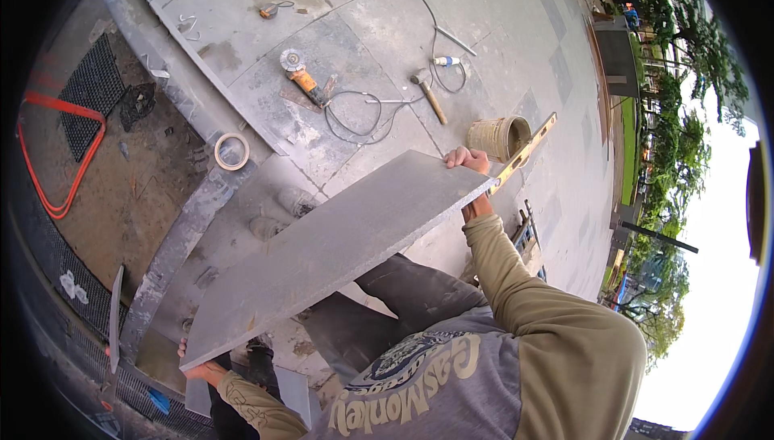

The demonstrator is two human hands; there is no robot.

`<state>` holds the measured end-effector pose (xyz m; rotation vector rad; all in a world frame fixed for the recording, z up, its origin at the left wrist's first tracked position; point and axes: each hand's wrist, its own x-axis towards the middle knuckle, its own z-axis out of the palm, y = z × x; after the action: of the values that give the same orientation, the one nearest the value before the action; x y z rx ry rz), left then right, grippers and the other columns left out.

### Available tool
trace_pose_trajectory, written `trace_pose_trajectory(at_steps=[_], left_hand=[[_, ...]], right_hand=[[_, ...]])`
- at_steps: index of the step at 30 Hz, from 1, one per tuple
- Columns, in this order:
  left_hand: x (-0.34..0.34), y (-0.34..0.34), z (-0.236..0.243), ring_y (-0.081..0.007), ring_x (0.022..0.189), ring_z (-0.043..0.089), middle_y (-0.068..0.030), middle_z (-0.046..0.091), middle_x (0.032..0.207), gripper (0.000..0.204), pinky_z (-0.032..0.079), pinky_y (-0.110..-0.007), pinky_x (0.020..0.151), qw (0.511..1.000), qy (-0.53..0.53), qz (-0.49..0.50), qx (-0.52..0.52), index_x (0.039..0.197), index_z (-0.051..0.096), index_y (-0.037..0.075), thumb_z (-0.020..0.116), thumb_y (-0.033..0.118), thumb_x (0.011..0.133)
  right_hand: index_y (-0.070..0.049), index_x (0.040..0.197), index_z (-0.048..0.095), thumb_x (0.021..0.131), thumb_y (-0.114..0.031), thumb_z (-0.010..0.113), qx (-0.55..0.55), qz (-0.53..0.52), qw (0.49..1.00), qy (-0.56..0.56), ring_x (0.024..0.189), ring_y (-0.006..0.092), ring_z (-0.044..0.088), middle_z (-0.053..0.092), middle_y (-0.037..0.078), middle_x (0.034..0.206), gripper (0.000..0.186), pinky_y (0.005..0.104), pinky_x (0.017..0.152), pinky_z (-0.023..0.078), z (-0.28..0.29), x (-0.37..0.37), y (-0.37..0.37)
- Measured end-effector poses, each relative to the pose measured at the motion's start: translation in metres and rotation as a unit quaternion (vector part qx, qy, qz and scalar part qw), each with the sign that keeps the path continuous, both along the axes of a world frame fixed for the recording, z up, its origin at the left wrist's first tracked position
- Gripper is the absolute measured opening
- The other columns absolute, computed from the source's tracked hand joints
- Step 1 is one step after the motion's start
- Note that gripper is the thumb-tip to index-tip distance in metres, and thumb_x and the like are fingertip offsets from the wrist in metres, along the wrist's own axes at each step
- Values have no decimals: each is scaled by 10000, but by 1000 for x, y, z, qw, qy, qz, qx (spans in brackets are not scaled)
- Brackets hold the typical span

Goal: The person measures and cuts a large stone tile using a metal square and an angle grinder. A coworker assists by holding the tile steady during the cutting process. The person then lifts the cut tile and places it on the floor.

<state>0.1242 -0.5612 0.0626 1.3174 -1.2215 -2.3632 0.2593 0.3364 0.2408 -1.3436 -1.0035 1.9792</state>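
Observation:
A long grey stone slab point(322, 251) is tilted up in front of my legs, held at its two ends. My right hand point(469, 160) grips the far right end, fingers curled over the top edge. At the near left end my left hand point(205, 370) is closed round the slab's lower edge, with much of the palm hidden underneath. A yellow spirit level point(528, 148) stands out just past my right hand, leaning by a dirty bucket point(498, 137). The slab covers part of my shoes and the ground below.
On the paving beyond lie an orange angle grinder point(304, 79) with its cord, a hammer point(430, 100) and a small orange tool point(270, 11). A tape roll point(232, 151) sits on the curved stone kerb point(189, 234). Left of it, an orange-red hose point(60, 105) lies in a sunken dirt area.

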Motion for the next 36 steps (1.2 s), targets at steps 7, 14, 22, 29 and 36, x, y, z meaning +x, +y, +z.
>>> trace_pose_trajectory(at_steps=[7, 14, 22, 29, 36], left_hand=[[2, 119, 161, -369, 1014, 713, -195, 703, 928, 205, 573, -516, 990, 991, 111, -75, 13, 885, 683, -27, 569, 135, 936], [-33, 328, 323, -389, 914, 684, -192, 645, 858, 134, 558, -550, 994, 968, 85, -113, -207, 797, 637, -42, 630, 79, 856], [-127, 582, 363, -352, 878, 654, -150, 626, 833, 78, 564, -514, 932, 938, 131, -311, -74, 801, 636, -37, 635, 18, 856], [-221, 920, 332, -324, 874, 651, -145, 635, 831, 198, 562, -503, 943, 872, 94, -481, 0, 796, 628, 37, 522, 148, 921], [-172, 1334, 345, -371, 847, 678, -172, 667, 814, 169, 565, -518, 944, 643, 210, -733, -72, 760, 609, 49, 554, 166, 868]], right_hand=[[-124, 601, 441, 967, -313, 340, 40, -122, 990, 55, 632, 272, 498, 447, 97, 578, 425, 395, 768, 463, 131, 91, 103], [-107, 631, 455, 981, -275, 307, 2, -221, 971, 90, 681, 254, 502, 462, 90, 612, 416, 377, 831, 477, 142, 226, 226], [-108, 658, 501, 984, -399, 343, 71, -337, 926, 155, 751, 261, 558, 511, 98, 635, 464, 386, 837, 475, 127, 433, 317], [-115, 771, 492, 1051, -470, 378, 190, -549, 802, 135, 747, 251, 535, 516, 75, 766, 466, 366, 772, 492, 142, 539, 269], [-72, 841, 486, 1115, -246, 377, 240, -667, 690, 145, 868, 248, 531, 486, 87, 830, 342, 384, 859, 497, 107, 567, 190]])
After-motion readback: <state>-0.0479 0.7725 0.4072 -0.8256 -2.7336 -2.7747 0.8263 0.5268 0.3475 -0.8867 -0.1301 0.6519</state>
